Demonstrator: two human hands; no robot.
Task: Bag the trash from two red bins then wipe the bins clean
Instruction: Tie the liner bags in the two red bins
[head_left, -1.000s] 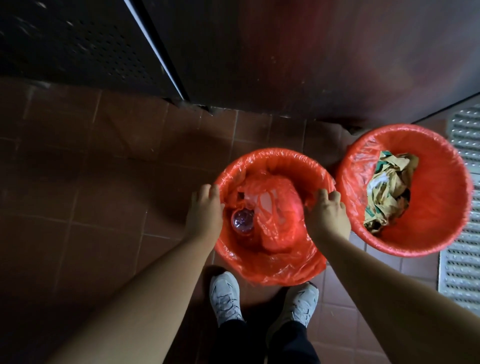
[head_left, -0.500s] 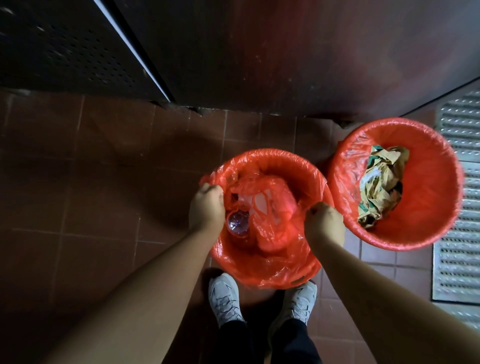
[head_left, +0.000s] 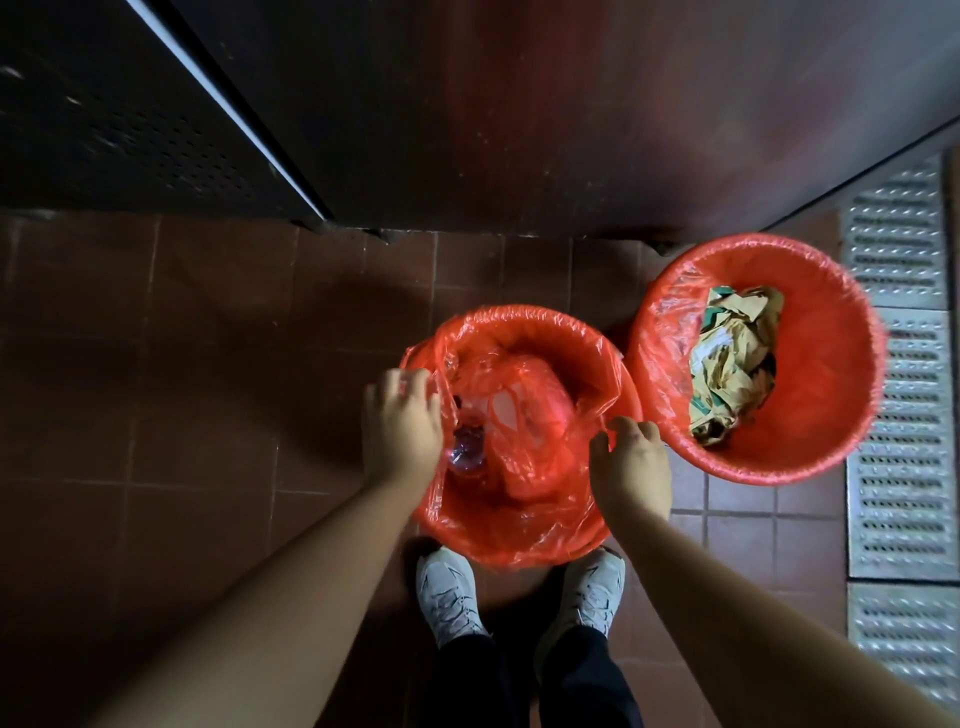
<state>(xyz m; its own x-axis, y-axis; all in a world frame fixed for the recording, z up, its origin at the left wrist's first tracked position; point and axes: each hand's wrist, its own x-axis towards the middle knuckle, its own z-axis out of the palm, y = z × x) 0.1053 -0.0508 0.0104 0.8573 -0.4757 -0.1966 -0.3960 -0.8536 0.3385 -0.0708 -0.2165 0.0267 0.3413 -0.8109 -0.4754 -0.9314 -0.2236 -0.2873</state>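
Note:
Two red bins lined with red plastic bags stand on the tiled floor. The near bin (head_left: 524, 332) sits just ahead of my shoes and holds a knotted red bag (head_left: 524, 415) and a clear plastic bottle (head_left: 467, 454). My left hand (head_left: 400, 431) grips the liner bag's edge (head_left: 434, 374) at the bin's left rim, lifted off the rim. My right hand (head_left: 631, 467) pinches the liner at the right rim. The far bin (head_left: 826, 415) to the right holds crumpled brown and green paper (head_left: 732, 364).
A dark metal wall (head_left: 519, 114) rises right behind the bins. A perforated metal drain grate (head_left: 898, 441) runs along the right side. My white shoes (head_left: 452, 592) stand just below the near bin. Brown floor tiles (head_left: 182, 364) stretch to the left.
Both hands went from resting on the near bin's rim to gripping the liner. The left edge of the liner has been pulled up off the rim.

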